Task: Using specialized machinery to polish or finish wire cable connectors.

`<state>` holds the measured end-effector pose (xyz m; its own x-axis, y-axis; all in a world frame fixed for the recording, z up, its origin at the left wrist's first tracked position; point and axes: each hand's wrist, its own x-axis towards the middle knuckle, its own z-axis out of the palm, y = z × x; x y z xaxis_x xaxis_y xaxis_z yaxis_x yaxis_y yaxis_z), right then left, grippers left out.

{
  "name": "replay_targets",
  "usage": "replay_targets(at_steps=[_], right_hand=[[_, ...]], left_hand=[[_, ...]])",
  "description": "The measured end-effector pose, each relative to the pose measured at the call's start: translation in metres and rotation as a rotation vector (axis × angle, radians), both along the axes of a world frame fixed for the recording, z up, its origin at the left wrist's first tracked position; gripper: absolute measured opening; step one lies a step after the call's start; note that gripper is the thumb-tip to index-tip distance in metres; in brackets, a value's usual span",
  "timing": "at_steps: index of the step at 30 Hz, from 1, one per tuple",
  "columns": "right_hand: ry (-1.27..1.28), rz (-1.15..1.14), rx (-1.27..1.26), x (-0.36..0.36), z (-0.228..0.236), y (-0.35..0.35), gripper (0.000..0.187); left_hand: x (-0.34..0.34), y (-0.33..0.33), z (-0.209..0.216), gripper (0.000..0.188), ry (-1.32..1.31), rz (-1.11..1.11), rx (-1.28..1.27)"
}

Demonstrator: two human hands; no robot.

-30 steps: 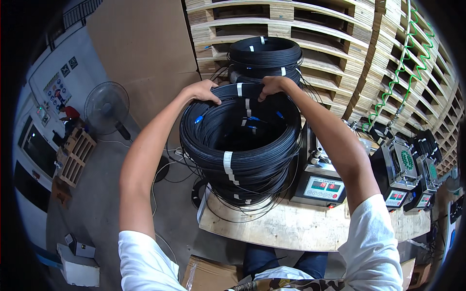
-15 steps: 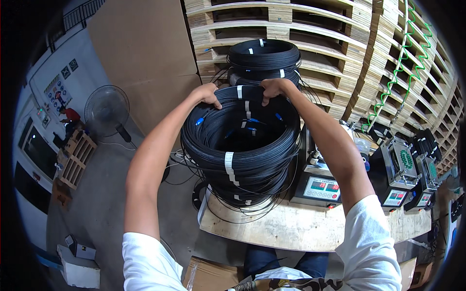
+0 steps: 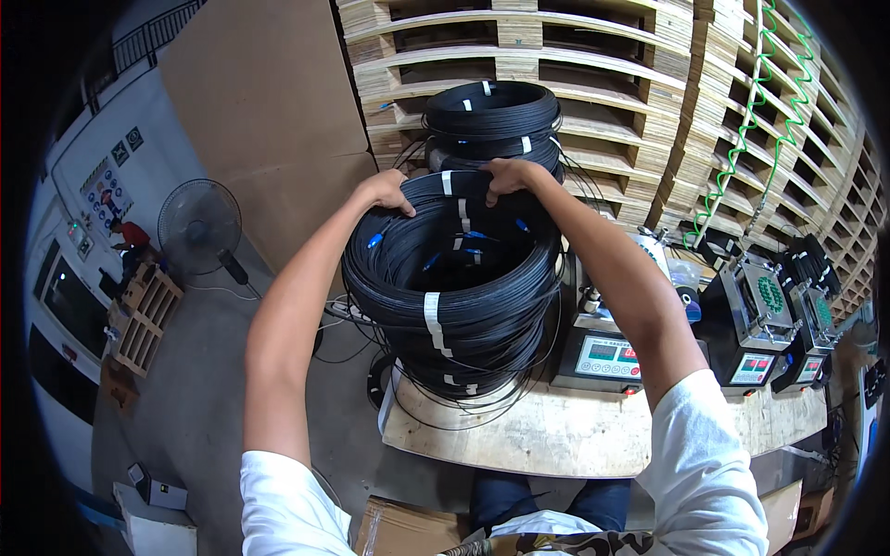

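Note:
A tall stack of black cable coils (image 3: 408, 306) stands on the wooden table, bound with white tape bands. Blue connectors (image 3: 375, 241) show on the inner wall of the hollow stack. My left hand (image 3: 385, 192) grips the far rim of the top coil at its left side, thumb over the inside. To its right, my right hand (image 3: 512, 179) holds the same rim, thumb pointing down into the hollow. The other fingers of both hands are mostly hidden behind the rim. Loose cable loops hang about the lower coils.
Behind stands another stack of black coils (image 3: 491, 111), before wooden pallets (image 3: 519, 60). Boxy machines with lit displays (image 3: 607, 357) line the right of the wooden table (image 3: 519, 435). A standing fan (image 3: 199, 227) is at left; an open cardboard box (image 3: 408, 524) sits below the table.
The whole view has shifted slightly, so most things appear a little farther left. Both hands keep their hold on the top coil's far rim, which sits slightly lower in the picture.

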<state>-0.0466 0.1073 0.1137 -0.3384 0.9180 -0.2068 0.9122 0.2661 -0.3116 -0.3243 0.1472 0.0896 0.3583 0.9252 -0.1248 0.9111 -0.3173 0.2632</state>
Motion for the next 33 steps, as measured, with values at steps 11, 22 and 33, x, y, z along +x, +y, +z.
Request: replay_targets(at_steps=[11,22,33], right_hand=[[0.321,0.069,0.180,0.061,0.013,-0.068,0.073],[1.139,-0.084,0.351,0.207,-0.028,-0.346,0.040],[1.221,-0.874,0.617,0.421,-0.155,-0.597,0.032]], left_hand=[[-0.002,-0.112,0.070,0.046,-0.191,-0.113,0.378],[0.190,-0.338,0.049,0.022,-0.913,-0.373,-0.156],[0.499,-0.400,-0.075,0.029,-0.675,-0.866,-0.829]])
